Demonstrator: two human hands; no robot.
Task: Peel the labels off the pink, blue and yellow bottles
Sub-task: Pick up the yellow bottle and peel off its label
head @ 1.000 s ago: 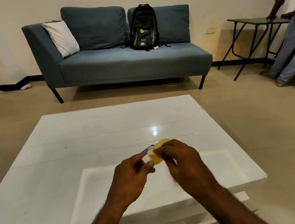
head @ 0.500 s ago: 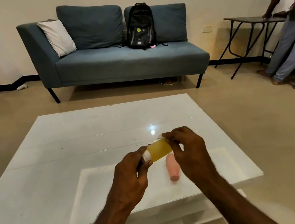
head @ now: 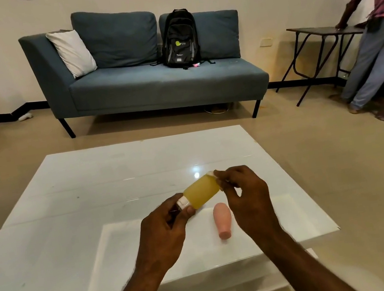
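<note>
One wide-angle head-worn view looks forward and down across the glossy white rectangular desk (head: 89, 203), close above the left hand (head: 164, 231) and right hand (head: 248, 199). It faces the blue-grey fabric sofa (head: 141, 90) along the far wall.

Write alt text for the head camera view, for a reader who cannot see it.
A person's left hand grips a yellow bottle at its white cap end over a white table, while the right hand pinches its far end. A pink bottle lies on the table near the hands; a blue sofa with a black backpack stands behind.
</note>
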